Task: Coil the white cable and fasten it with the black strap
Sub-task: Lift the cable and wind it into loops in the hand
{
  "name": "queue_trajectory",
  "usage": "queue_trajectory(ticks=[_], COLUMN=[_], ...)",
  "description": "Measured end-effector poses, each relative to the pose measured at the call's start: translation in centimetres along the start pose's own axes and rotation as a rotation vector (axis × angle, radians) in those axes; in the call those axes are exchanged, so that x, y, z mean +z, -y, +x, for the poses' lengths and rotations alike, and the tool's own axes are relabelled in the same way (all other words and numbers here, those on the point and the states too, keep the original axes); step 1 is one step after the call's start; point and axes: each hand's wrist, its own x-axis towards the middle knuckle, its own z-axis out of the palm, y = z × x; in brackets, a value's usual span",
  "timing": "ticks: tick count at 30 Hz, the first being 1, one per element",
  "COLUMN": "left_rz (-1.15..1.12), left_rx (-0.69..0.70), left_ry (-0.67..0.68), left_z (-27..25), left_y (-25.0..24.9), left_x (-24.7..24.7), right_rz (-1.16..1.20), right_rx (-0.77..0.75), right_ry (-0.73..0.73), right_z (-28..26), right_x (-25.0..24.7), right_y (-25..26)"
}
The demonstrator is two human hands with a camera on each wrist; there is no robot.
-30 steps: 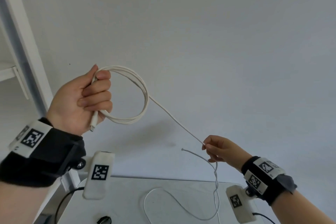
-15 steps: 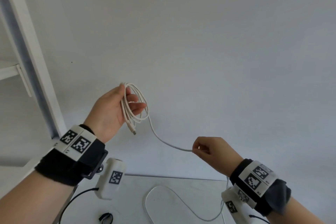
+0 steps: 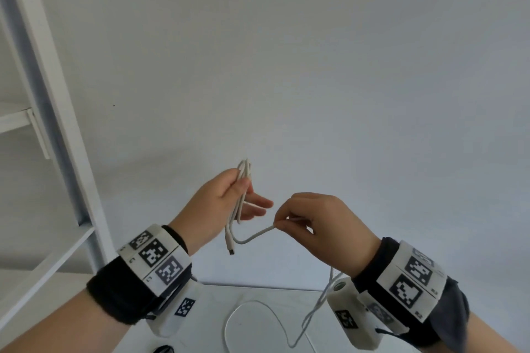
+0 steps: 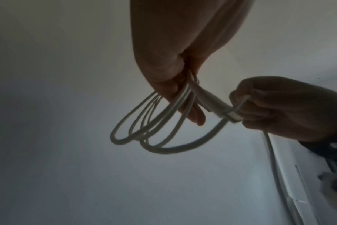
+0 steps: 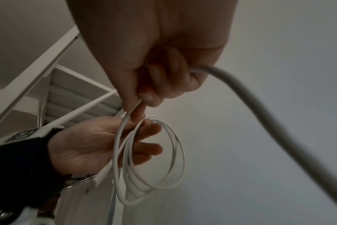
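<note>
- At the far left of the head view stands a white metal shelf frame [image 3: 54, 112], well apart from the work.
- Left of centre, the left hand [image 3: 220, 203] grasps several loops of the thin white round cable [image 3: 242, 180] between thumb and fingers, the other fingers loosely spread. A second ago it held the loops up at the upper left; it has since dropped toward the middle and turned, so the coil now shows edge-on.
- The coil's long axis runs almost upright; its white plug end [image 3: 229, 243] hangs downward.
- Just right of centre, the right hand [image 3: 318, 223] pinches the free run, having closed in from well apart to near the coil. By my judgement another loop is about to join.
- Slack at lower centre lies on the pale table [image 3: 258, 292]; coiling is unfinished.
- At the bottom edge sits a small dark object [image 3: 163, 349], possibly the strap; I cannot tell.
</note>
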Motion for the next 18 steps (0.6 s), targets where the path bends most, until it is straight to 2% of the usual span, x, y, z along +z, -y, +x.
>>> queue_trajectory(ticks=[6,10,14,18], left_rz=[0.084,0.2,0.053,-0.1], left_rx=[-0.03,0.028,-0.015,-0.091], left_ry=[0.13,0.127,0.121,0.205], left_z=[-0.8,-1.3,-1.7,-2.6], left_y=[0.0,0.3,0.6,0.0], left_x=[1.1,1.7,1.8,1.5], right_rz=[0.007,0.019,0.077,0.1], right_rx=[-0.014,-0.018,0.047,0.064], right_ry=[-0.101,-0.098,-0.15,-0.174], right_z=[1.7,2.4,2.6,2.7], right_x=[-0.8,-0.9,-1.5,-2.3], right_y=[0.0,-0.1,-0.1,-0.5])
